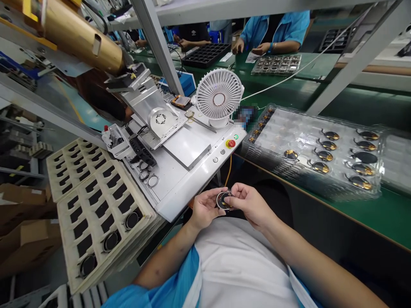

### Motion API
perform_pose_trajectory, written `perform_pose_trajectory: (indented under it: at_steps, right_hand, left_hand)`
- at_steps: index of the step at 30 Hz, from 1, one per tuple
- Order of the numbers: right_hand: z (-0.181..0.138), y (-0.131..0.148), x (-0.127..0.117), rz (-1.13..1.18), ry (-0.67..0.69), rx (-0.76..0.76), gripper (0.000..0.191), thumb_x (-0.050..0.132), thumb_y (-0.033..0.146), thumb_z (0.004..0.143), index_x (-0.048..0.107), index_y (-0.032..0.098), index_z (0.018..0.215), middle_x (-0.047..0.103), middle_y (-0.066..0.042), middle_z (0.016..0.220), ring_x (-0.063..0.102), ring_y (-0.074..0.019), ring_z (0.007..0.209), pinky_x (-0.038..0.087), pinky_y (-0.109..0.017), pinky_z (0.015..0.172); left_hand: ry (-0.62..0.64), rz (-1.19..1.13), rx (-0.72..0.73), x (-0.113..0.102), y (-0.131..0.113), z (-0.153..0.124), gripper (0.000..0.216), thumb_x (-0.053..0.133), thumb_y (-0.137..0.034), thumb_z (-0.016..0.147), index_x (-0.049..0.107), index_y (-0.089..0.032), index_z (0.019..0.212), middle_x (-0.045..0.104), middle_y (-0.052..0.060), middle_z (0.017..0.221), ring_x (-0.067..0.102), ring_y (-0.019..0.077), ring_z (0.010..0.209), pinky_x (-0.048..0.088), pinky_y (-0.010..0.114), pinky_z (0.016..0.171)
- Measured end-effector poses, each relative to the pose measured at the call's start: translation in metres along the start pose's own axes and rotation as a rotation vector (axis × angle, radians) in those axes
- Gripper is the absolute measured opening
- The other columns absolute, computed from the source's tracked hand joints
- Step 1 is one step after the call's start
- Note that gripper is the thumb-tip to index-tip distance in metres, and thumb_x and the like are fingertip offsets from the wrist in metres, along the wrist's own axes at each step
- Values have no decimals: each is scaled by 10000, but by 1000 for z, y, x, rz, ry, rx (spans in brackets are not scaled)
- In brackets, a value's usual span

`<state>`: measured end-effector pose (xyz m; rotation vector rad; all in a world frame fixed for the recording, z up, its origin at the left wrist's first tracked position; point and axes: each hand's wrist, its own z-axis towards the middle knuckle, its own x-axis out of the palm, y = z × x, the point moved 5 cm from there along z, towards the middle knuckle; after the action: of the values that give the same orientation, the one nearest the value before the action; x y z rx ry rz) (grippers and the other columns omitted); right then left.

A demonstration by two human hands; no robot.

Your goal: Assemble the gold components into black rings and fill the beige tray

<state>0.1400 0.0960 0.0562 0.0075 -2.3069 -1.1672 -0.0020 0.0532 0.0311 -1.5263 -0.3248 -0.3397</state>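
A small round watch case [221,201] with a dark inside and a bit of gold is held just in front of my body. My left hand [204,208] closes round its left side, with fingers behind and thumb at the lower rim. From the other side my right hand [252,202] is closed on it, the thumb pressed over its face and the fingers bent at the rim. The right thumb hides part of the face, so I cannot make out how any inner part sits.
Left, a stacked cream tray [72,205] holds several watch cases [111,241]. Ahead is a white machine bench with a metal fixture [160,124], fan [219,96], red button [231,143] and loose rings [153,181]. Right, clear trays [305,128] hold round screens [327,145]. Co-workers sit opposite.
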Motion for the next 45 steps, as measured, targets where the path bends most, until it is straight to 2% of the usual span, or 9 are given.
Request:
perform_pose_trajectory:
  at_steps: [4, 8, 17, 25, 30, 33, 39, 42, 45]
  right_hand:
    - [-4, 6, 4, -114, -43, -120, 409, 874, 277, 576, 488, 210, 693, 557, 46, 618, 478, -105, 569, 363, -222, 519]
    - [-4, 6, 6, -216, -48, -168, 363, 805, 289, 619, 462, 223, 718, 500, 62, 613, 418, -99, 556, 317, -227, 506]
    - [-4, 5, 13, -158, -20, -159, 367, 776, 282, 625, 450, 233, 786, 525, 76, 616, 452, -100, 550, 353, -224, 507]
    - [-4, 6, 15, -108, -7, -128, 367, 773, 227, 605, 455, 229, 789, 575, 78, 603, 510, -99, 542, 386, -213, 503]
    - [-3, 5, 17, -42, -11, -111, 382, 796, 205, 583, 468, 217, 779, 635, 64, 653, 554, -89, 549, 433, -197, 502]
    - [-1, 2, 17, 12, -14, -92, 436, 849, 259, 590, 464, 216, 790, 644, 62, 651, 586, -97, 542, 479, -202, 505]
    - [5, -15, 9, -131, 69, 120, 579, 955, 532, 542, 526, 188, 723, 644, -5, 560, 575, -119, 477, 475, -185, 372]
    - [6, -19, 5, -79, 81, 108, 628, 959, 587, 521, 490, 193, 659, 627, -3, 527, 517, -91, 423, 468, -180, 343]
    - [6, -20, 6, 9, 81, 84, 655, 979, 565, 494, 456, 199, 638, 615, 14, 507, 496, -80, 392, 495, -194, 347]
  left_hand:
    - [-11, 39, -1, -2, 3, -4, 564, 954, -272, 666, 762, -290, 1196, 761, 88, 1268, 763, 264, 1089, 633, 398, 939]
    - [-30, 43, 49, -6, 6, -6, 569, 960, -285, 657, 768, -314, 1191, 761, 82, 1266, 771, 257, 1070, 643, 391, 931]
    - [-45, 68, 95, -9, 4, -7, 552, 968, -275, 648, 780, -322, 1165, 768, 79, 1243, 780, 240, 1042, 650, 351, 909]
    - [-114, 133, 52, -15, 9, -8, 624, 1004, -386, 550, 793, -282, 1128, 784, 104, 1199, 787, 260, 996, 653, 374, 885]
    - [-93, 113, 133, -11, 7, -8, 590, 983, -358, 609, 782, -319, 1163, 784, 76, 1200, 790, 225, 999, 649, 305, 890]
    - [-137, 92, 151, -12, 7, -9, 600, 977, -368, 619, 774, -322, 1182, 777, 77, 1216, 782, 229, 1035, 645, 300, 908]
    - [-185, 149, 110, -16, 9, -12, 583, 990, -324, 592, 793, -299, 1140, 783, 89, 1189, 785, 259, 1029, 664, 330, 884]
    - [-148, 199, 129, -11, 6, -12, 564, 981, -261, 611, 791, -290, 1142, 774, 101, 1201, 777, 269, 1053, 660, 351, 913]
    - [-123, 222, 170, -5, 0, -12, 561, 960, -192, 639, 781, -311, 1157, 770, 89, 1206, 766, 266, 1084, 644, 360, 959]
